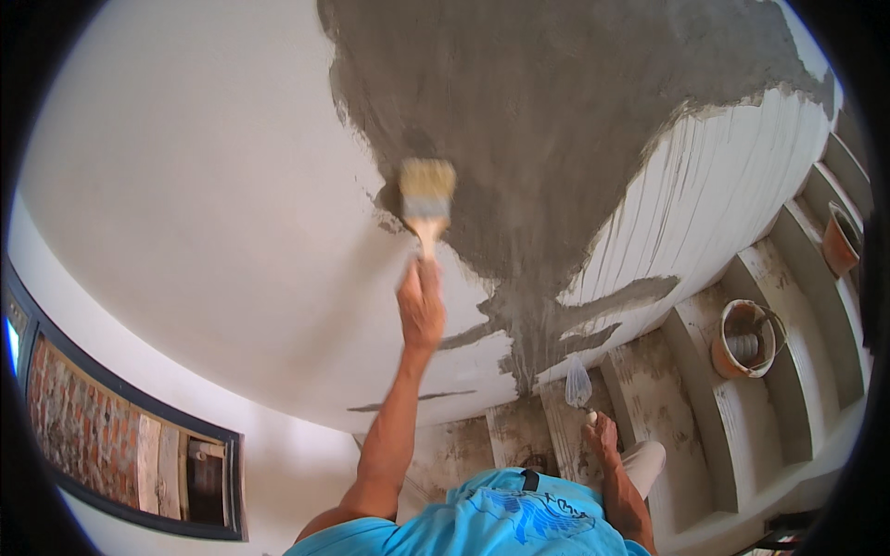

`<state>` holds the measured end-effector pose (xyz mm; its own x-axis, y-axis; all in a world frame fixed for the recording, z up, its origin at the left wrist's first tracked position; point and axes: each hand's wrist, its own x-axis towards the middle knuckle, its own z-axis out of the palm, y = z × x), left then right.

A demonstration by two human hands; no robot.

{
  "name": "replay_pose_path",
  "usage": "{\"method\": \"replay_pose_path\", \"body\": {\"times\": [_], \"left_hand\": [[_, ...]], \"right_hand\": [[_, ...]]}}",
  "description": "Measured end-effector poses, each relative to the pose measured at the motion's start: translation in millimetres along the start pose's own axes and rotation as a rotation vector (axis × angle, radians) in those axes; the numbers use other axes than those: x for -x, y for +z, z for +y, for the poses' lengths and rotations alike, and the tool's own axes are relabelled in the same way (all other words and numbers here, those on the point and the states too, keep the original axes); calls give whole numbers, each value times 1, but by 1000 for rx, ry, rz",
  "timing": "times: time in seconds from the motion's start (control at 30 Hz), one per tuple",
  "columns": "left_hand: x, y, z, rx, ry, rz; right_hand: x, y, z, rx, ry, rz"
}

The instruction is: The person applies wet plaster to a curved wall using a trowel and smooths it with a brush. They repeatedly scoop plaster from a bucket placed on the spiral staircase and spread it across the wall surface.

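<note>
My left hand (422, 310) is wrapped round the pale handle of a wide paintbrush (428, 190), raised in front of me. Its light bristles lie over the left edge of a large dark grey, wet-looking coat (547, 120) on the white wall (213, 185). Motion blurs the brush slightly, and whether the bristles touch the wall I cannot tell. Lower on the right, my right hand (604, 437) is closed on the pale handle of what looks like a small trowel (578, 385), its shiny, leaf-shaped end pointing toward the wall.
Grey-stained concrete steps (658, 389) run along the wall's foot and rise to the right. An orange bucket (728, 357) with a wire handle stands on one step; a second orange bucket (837, 250) is higher up. At lower left is a dark-framed window opening (139, 514) with brickwork behind.
</note>
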<state>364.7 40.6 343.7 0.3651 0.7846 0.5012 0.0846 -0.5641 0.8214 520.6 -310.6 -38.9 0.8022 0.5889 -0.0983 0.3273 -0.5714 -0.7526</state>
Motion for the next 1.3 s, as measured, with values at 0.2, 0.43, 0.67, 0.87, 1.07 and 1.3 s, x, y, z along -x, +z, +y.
{"method": "replay_pose_path", "body": {"times": [0.2, 0.43, 0.67, 0.87, 1.07, 1.3], "left_hand": [[58, -17, 41, 211, -266, -255], [-48, -25, 137, 252, 101, -7], [14, 15, 5, -37, -84, -28], [118, 30, -64, -184, -192, -215], [80, 16, 12, -65, -124, -148], [72, 51, -58, -241, -27, -142]], "right_hand": [[-3, -10, -18, -23, 48, -64], [-3, 1, -2, -40, -64, 3], [4, -22, -25, -90, -1, -68], [-3, -8, -4, -15, -19, -23], [0, -6, 0, -9, 32, -59], [1, -5, -14, -24, 23, -104]]}}
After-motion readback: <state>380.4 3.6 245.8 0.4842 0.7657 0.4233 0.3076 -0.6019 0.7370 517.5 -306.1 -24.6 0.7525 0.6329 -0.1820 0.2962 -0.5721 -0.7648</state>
